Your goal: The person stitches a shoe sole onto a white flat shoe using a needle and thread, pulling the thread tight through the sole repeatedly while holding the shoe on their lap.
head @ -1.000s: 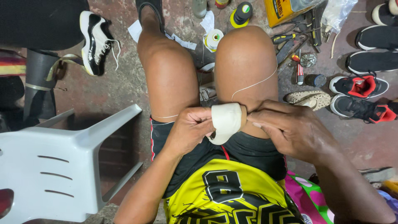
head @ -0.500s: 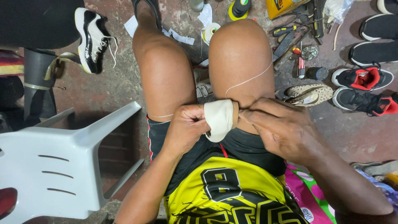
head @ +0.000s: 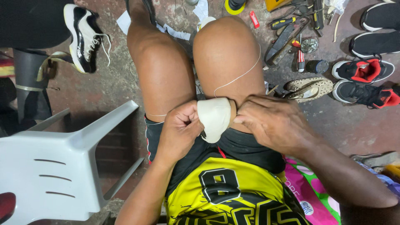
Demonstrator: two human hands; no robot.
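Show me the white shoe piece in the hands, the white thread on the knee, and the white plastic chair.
White shoe piece (head: 213, 118), head view, middle of its curved face.
White thread (head: 241, 76), head view, the strand crossing the knee.
White plastic chair (head: 46, 164), head view, its slotted backrest.

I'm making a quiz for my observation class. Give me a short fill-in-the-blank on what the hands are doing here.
1. Both hands, the left hand and the right hand, grip a cream-white piece against the person's ____.
2. A thin white ____ runs from that piece up over the knee.
3. The plastic chair beside the person is ____ in colour.

Missing words: thigh; thread; white
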